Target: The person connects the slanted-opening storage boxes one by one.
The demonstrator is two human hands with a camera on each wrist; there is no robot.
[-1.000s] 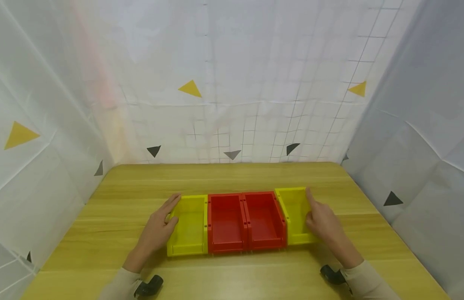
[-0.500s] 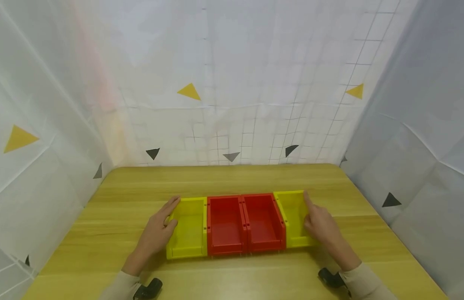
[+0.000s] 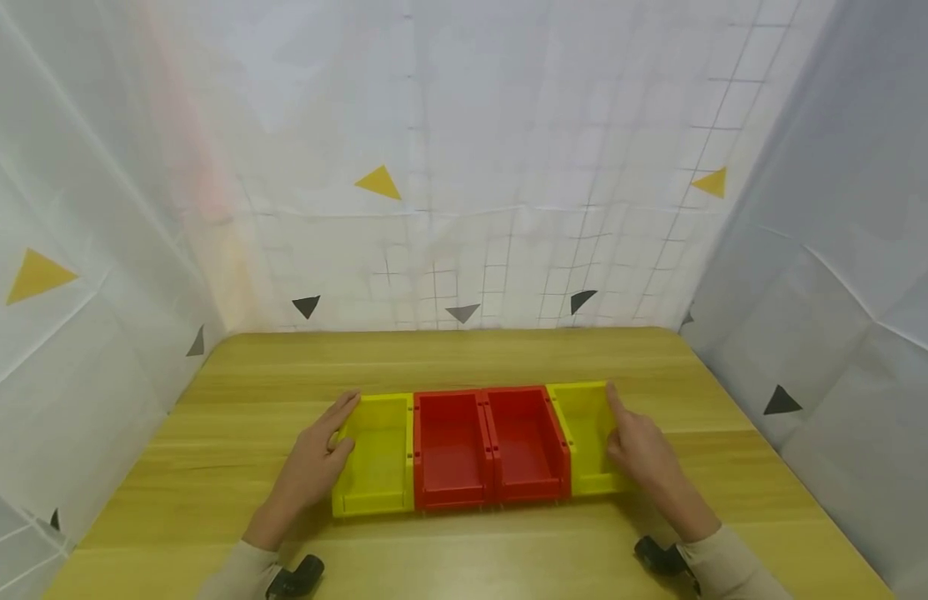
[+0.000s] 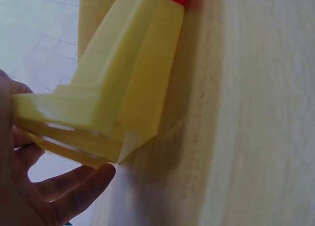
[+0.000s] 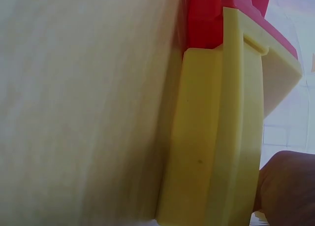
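Two red bins stand side by side, a left one [image 3: 452, 450] and a right one [image 3: 525, 446], with a yellow bin at each end. My left hand [image 3: 309, 458] holds the outer wall of the left yellow bin [image 3: 377, 454], its thumb at the rim. Fingers [image 4: 81, 191] of that hand lie along the bin's outside in the left wrist view. My right hand [image 3: 647, 450] holds the outer wall of the right yellow bin [image 3: 587, 425]. Its index finger stretches along the rim and its thumb reaches over the inside. Neighbouring bins touch, and no contents show in them.
The row rests on a wooden table [image 3: 464, 550]. Pale sheets with yellow and dark triangles hang behind the table [image 3: 494, 250] and along both sides. A dark wrist device sits below each hand, one left [image 3: 298, 575] and one right [image 3: 659, 556].
The view tilts slightly between the first frame and the second. Both hands keep their places on the yellow bins, and the row shows no clear shift.
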